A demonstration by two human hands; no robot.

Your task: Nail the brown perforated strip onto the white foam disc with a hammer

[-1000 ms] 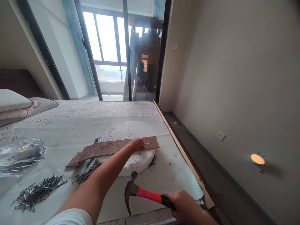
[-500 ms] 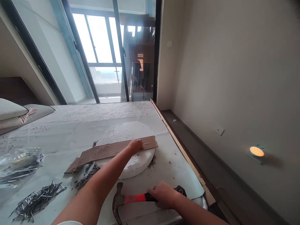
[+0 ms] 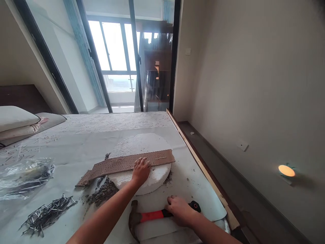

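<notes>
A brown strip of board [image 3: 114, 165], dotted with small holes and with a short row of pale spots near its right end, lies across a round white foam-like slab [image 3: 154, 179]. My left hand [image 3: 141, 169] rests on the board's near edge, fingers laid over the top and slightly apart; its underside is hidden. Closer to me, my right hand [image 3: 179, 210] is around the black grip of a claw hammer [image 3: 152, 216]. The hammer lies on its side, its red shaft and metal head pointing left.
Grey crumbled debris [image 3: 104, 192] lies by the slab's left side. A pile of loose nails [image 3: 48, 215] and a clear plastic bag [image 3: 26, 178] are at left. The pale sheet [image 3: 83, 135] ends at a wooden edge [image 3: 203, 166] on the right, with a wall [image 3: 254, 84] beyond.
My left hand has moved left and toward me from the row of pale spots, and its fingers have spread onto the board. My right hand's fingers have loosened slightly on the hammer.
</notes>
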